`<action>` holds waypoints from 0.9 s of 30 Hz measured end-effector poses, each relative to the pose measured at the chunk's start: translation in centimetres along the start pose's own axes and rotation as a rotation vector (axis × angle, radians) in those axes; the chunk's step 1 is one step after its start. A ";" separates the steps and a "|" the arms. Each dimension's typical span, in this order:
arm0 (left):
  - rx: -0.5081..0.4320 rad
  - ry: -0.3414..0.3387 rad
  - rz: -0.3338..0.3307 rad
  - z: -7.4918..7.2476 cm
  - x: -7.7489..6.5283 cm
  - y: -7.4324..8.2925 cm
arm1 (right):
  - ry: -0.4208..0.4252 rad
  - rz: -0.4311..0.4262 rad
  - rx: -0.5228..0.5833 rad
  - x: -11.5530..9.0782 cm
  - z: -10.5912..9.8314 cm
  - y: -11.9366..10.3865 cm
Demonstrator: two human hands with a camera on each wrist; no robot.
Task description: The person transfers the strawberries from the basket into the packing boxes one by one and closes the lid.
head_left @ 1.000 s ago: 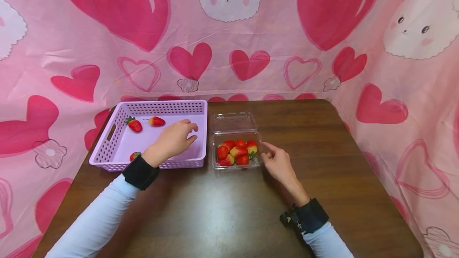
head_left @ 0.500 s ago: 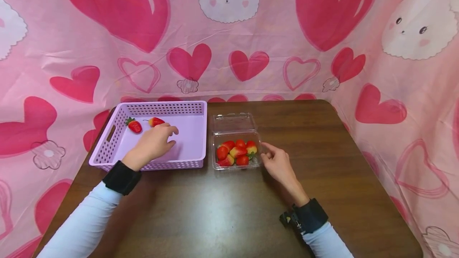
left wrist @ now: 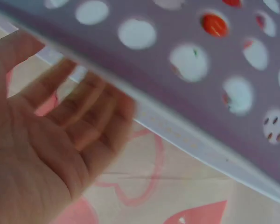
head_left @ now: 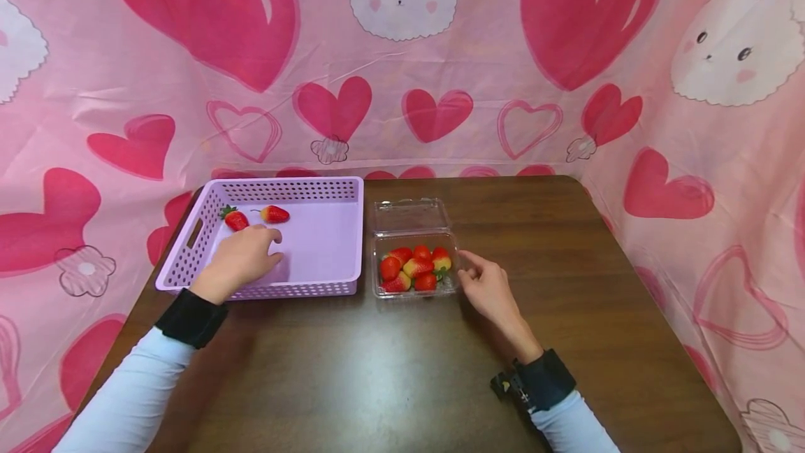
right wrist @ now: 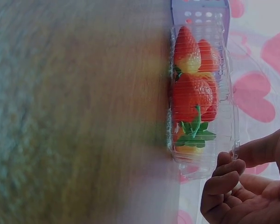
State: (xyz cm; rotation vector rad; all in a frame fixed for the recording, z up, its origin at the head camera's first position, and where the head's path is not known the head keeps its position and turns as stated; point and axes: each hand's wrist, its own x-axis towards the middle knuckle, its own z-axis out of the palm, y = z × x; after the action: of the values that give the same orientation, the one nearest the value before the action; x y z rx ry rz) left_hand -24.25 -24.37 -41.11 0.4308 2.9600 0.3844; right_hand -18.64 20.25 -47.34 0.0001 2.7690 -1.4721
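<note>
My left hand (head_left: 242,257) reaches over the near side of a lilac perforated plastic basket (head_left: 321,247), fingers loosely bent with nothing between them. Two strawberries lie on the basket floor: a leafy one (head_left: 235,219) just beyond that hand and a stemmed one (head_left: 274,214) farther back. Through the basket holes, the left wrist view catches a red strawberry (left wrist: 214,24). With thumb and fingers, my right hand (head_left: 490,289) pinches the right rim of a clear plastic clamshell box (head_left: 415,232). Several strawberries (head_left: 418,266) fill the box bottom; its lid stands folded back.
Basket and box stand side by side on a dark brown wooden table (head_left: 390,369). Behind and at both sides hangs a pink cloth (head_left: 490,68) with hearts and rabbits. Each wrist wears a black strap.
My left hand has moved left across the basket, away from the box side, and uncovered the stemmed strawberry again. The right hand and the box have stayed put.
</note>
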 end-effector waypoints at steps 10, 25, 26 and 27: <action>0.039 -0.159 -0.199 -1.4 -0.8 -1.5 | -0.011 0.009 0.011 0.1 -0.1 -0.1; -0.050 -0.257 -0.250 -1.7 -1.8 -2.1 | -0.009 0.029 0.009 0.2 0.0 -0.1; -0.054 -0.261 -0.252 -1.7 -1.9 -2.2 | -0.009 0.028 0.007 0.2 0.0 -0.1; -0.056 -0.266 -0.253 -1.7 -1.9 -2.2 | -0.009 0.027 0.005 0.2 0.0 -0.1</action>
State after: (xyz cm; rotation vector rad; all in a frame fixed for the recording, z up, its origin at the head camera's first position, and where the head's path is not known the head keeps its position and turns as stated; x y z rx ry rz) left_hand -23.32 -27.38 -39.88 0.0895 2.6915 0.3485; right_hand -18.82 20.16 -47.28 0.0302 2.7471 -1.4699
